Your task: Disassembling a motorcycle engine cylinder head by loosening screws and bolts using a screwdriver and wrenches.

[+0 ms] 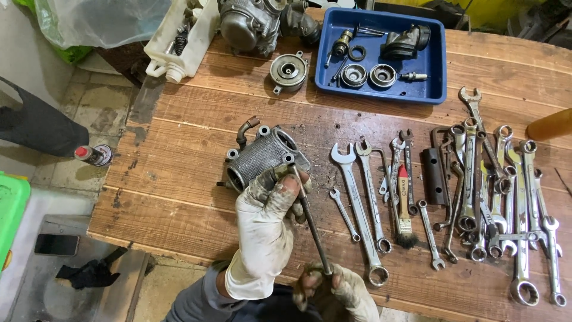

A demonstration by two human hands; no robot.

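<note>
My left hand [266,223], in a dirty white glove, grips the near edge of a small finned metal engine cylinder [262,155] lying on the wooden bench [179,179]. A long thin metal rod [310,217] runs from the cylinder's corner down to my right hand [336,289], also gloved, which holds the rod's lower end at the bench's front edge. The rod's upper tip sits at a corner hole of the cylinder, beside my left thumb.
Several wrenches [476,197] and a small brush [404,206] lie spread to the right. A blue tray [438,83] with small engine parts stands at the back, a round metal cover [289,71] left of it. A carburettor [250,24] and a white container [182,42] sit at the back left.
</note>
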